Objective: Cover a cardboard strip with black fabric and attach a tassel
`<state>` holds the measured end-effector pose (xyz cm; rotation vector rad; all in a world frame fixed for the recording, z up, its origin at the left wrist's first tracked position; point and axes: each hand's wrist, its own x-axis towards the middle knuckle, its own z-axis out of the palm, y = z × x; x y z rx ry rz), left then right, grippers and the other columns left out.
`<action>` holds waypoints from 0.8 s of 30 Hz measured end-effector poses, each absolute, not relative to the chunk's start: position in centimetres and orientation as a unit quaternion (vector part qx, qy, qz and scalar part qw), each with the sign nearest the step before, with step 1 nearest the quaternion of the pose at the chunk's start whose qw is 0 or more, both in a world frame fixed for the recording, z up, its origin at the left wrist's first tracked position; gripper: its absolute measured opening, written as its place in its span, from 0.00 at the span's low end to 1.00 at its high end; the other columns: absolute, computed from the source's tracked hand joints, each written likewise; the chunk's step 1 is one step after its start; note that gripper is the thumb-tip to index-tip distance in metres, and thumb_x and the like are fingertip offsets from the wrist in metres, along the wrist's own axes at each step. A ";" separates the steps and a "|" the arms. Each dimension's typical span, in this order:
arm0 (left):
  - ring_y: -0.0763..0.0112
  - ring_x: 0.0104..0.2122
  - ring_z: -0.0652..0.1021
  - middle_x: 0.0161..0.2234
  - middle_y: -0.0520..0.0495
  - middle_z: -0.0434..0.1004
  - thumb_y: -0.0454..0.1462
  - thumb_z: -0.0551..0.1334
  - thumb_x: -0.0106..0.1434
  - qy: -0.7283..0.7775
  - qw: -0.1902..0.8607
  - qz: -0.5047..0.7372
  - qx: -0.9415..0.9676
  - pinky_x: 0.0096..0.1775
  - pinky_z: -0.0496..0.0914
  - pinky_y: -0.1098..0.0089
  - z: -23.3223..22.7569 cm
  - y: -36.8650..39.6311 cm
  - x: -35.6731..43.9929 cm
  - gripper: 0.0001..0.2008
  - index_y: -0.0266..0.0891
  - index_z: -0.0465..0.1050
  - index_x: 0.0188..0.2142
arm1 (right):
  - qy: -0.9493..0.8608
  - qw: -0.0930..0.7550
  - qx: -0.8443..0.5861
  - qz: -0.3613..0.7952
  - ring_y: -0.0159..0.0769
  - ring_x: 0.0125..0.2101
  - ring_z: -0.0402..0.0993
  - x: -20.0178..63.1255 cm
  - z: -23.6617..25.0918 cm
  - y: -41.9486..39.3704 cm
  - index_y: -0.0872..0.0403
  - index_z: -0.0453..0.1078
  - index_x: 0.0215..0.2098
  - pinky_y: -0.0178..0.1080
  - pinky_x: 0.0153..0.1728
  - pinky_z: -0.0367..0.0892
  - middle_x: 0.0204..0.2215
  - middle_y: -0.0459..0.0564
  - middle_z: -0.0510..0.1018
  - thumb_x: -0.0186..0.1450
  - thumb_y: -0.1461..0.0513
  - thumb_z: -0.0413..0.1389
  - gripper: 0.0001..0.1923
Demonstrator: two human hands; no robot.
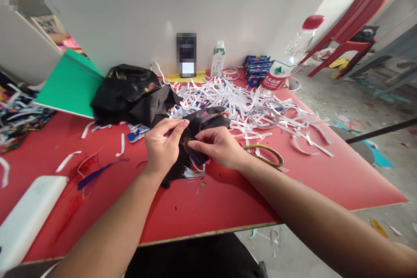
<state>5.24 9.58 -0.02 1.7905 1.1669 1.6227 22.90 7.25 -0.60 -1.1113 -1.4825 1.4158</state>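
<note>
Both my hands meet over a small black fabric piece (pixel 208 118) with coloured embroidery, lying on the red table (pixel 312 173). My left hand (pixel 163 144) pinches the cloth's upper edge between thumb and fingers. My right hand (pixel 220 147) holds the cloth from the right, index finger pointing at the embroidered spot. White threads or a tassel (pixel 194 173) hang from the cloth below my hands. A gold ring (pixel 264 154) lies just right of my right wrist.
White paper strips (pixel 234 95) are heaped behind the cloth, with a clear tape ring (pixel 263 117). A black fabric pile (pixel 130 91), green board (pixel 70 84), milk carton (pixel 217 59), water bottle (pixel 291 58), purple and red tassels (pixel 89 173), white slab (pixel 28 217) also sit here. A red chair (pixel 355 17) stands right.
</note>
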 end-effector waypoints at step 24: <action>0.74 0.24 0.59 0.21 0.55 0.56 0.49 0.64 0.73 0.423 0.367 0.514 0.650 0.28 0.57 0.67 -0.8 9.2 5.1 0.27 0.41 0.58 0.22 | -0.641 0.407 -0.395 0.518 0.30 0.26 0.63 23.4 -0.5 7.6 0.56 0.76 0.30 0.35 0.27 0.60 0.24 0.44 0.72 0.68 0.47 0.63 0.21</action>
